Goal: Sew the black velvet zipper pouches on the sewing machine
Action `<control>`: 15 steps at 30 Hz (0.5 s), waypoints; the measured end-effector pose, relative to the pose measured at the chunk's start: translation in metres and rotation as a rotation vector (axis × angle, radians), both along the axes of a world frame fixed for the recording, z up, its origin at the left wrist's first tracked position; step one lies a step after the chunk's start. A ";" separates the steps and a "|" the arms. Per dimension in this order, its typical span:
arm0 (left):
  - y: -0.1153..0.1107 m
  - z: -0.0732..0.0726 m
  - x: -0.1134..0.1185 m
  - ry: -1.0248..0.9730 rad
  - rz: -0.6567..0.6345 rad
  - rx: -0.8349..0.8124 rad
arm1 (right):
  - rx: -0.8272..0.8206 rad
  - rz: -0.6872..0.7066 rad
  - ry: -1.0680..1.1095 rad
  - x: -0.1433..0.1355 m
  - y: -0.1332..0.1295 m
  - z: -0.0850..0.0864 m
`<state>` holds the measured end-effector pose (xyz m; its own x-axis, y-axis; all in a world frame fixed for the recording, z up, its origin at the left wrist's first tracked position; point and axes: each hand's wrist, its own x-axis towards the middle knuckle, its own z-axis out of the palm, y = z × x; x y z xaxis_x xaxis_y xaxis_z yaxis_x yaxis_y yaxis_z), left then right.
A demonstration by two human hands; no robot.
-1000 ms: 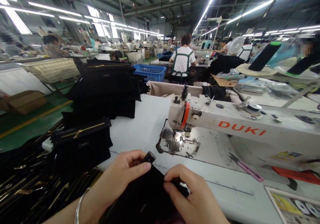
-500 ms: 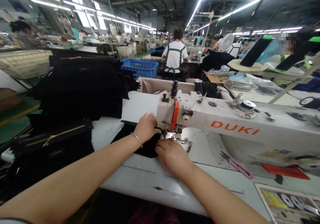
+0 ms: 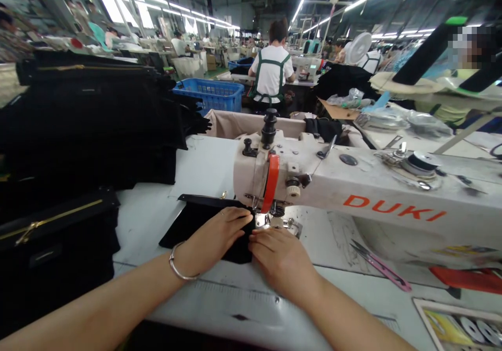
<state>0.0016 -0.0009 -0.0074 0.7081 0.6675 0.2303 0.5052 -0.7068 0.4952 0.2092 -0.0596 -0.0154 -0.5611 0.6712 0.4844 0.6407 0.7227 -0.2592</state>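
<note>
A black fabric piece [image 3: 196, 217] lies on the white table of the sewing machine [image 3: 306, 168], its right edge by the presser foot. My left hand [image 3: 215, 233], with a silver bracelet at the wrist, rests on the fabric, fingers together and tips near the needle area. My right hand [image 3: 280, 254] is just right of it, its curled fingers on the fabric's right edge in front of the presser foot. A small metal zipper pull [image 3: 224, 195] shows at the fabric's far edge.
Stacked black fabric pieces [image 3: 90, 115] stand at the left, with a zippered piece [image 3: 55, 236] nearer. Pink-handled snips [image 3: 382, 267] and a tray of bobbins [image 3: 458, 322] are at the right. Beyond the machine are a blue basket [image 3: 214, 97] and a person [image 3: 272, 71] seated facing away.
My left hand has slid back toward me over the fabric, uncovering its far edge and zipper pull. My right hand stays by the presser foot. The view has shifted closer to the machine.
</note>
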 end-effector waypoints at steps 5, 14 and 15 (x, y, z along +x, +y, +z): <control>0.013 0.006 -0.001 0.023 -0.066 -0.061 | -0.029 -0.024 0.007 0.001 0.000 0.002; 0.016 0.008 0.006 0.073 -0.093 -0.016 | -0.029 -0.012 0.010 0.003 0.001 0.005; 0.014 0.008 0.006 0.063 -0.084 -0.017 | -0.023 -0.005 0.018 0.003 0.000 0.005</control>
<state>0.0076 0.0128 0.0005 0.7744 0.6087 0.1727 0.4750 -0.7397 0.4767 0.2123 -0.0593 -0.0099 -0.5491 0.6852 0.4785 0.6393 0.7132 -0.2875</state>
